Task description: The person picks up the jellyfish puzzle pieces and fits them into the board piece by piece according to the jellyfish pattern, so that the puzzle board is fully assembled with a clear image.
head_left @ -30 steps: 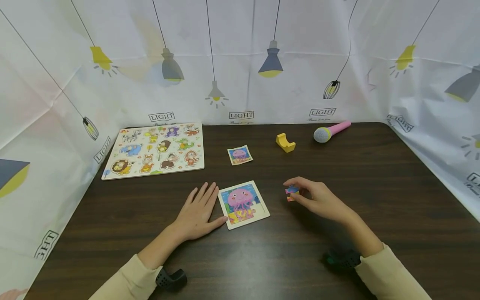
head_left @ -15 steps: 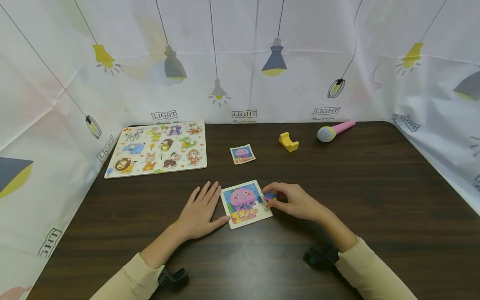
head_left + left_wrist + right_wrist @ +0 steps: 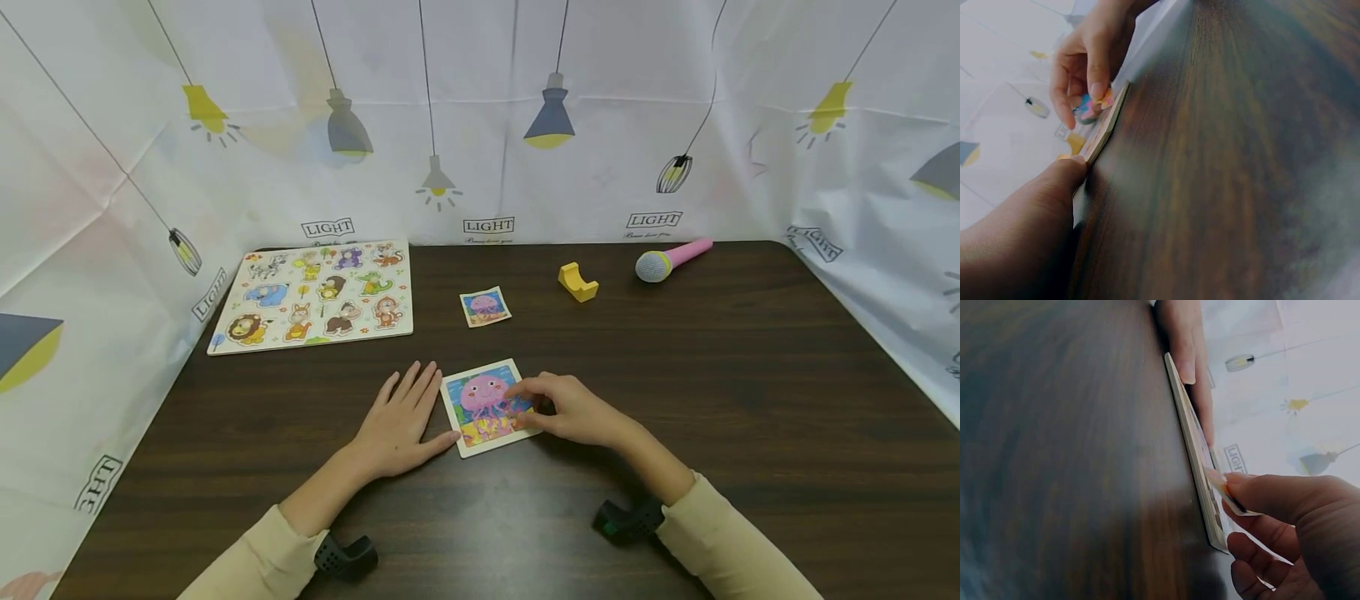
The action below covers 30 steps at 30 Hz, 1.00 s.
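A jellyfish jigsaw puzzle [image 3: 482, 396] in a pale square frame lies on the dark table in the head view. My left hand [image 3: 396, 429] rests flat beside its left edge, fingers straight and spread, the thumb touching the frame's lower left corner. Between thumb and fingers my right hand [image 3: 581, 410] pinches a small colourful puzzle piece [image 3: 1087, 107] over the right part of the puzzle. In the right wrist view the piece [image 3: 1235, 501] is tilted, one end at or just above the frame. The fingers hide the spot beneath it from the head camera.
An animal puzzle board [image 3: 315, 297] lies at the back left. Behind the jellyfish puzzle is a small jellyfish picture card [image 3: 485, 307]. A yellow curved block [image 3: 577, 283] and a pink toy microphone [image 3: 672, 259] lie farther right. A lamp-patterned cloth [image 3: 480, 125] hangs behind the table.
My right hand has carried the puzzle piece left, from the table to the right of the puzzle to over its right side. The left hand has stayed in place.
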Motion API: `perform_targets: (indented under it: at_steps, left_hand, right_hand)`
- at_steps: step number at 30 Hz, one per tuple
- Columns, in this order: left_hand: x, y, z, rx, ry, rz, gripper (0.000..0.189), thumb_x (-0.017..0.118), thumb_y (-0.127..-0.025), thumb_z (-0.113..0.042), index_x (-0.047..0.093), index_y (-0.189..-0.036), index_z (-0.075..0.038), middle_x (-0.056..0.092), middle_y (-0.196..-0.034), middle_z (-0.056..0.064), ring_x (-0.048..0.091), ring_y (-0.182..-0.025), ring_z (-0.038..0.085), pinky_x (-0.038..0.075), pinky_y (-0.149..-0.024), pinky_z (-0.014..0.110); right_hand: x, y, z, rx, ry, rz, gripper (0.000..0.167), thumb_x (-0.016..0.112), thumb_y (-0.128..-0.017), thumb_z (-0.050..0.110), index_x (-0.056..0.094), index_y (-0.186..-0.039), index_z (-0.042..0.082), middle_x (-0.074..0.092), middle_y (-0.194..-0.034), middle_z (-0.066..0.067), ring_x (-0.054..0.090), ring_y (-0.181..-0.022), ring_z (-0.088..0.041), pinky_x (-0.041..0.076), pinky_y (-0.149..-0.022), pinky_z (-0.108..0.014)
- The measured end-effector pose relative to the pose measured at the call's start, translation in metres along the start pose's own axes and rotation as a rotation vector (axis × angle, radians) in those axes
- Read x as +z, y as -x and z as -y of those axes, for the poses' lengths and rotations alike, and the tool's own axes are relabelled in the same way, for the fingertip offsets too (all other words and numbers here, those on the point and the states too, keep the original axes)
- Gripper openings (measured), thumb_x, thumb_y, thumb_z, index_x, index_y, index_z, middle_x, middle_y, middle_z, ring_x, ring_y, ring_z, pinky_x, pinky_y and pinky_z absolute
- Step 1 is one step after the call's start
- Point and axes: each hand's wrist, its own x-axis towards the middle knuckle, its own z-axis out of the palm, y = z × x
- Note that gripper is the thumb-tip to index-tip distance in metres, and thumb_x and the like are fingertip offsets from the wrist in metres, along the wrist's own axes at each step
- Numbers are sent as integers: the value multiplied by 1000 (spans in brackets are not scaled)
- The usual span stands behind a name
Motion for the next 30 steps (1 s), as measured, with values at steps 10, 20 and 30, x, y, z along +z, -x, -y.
perform_targets:
  at_steps: [10,20,30]
  left_hand:
    - [0,0,-1,3,4,-1,88,26,-87,-69,13,-147,-6,10,-153,9,4,-139,26,5,-108,48]
    - [-2,1,-1,0,5,0,88,27,-87,-69,13,-147,-6,10,-153,9,5,-139,26,6,-108,48]
    - [-4,1,-2,0,16,0,88,29,-87,-68,13,-147,-6,11,-152,10,5,-139,26,6,-108,49]
  right_hand:
    - [5,-3,-1,-44,85,-35,30,70,-82,26,66,-110,16,57,-89,10,42,-81,-13,37,-66,-27]
    - [10,-4,0,-23,145,-60,32,71,-80,28,68,-110,16,55,-102,3,40,-90,-14,36,-73,-31]
    - [12,-5,1,-2,124,-88,32,72,-80,31,66,-109,19,53,-103,3,41,-96,-15,39,-78,-35]
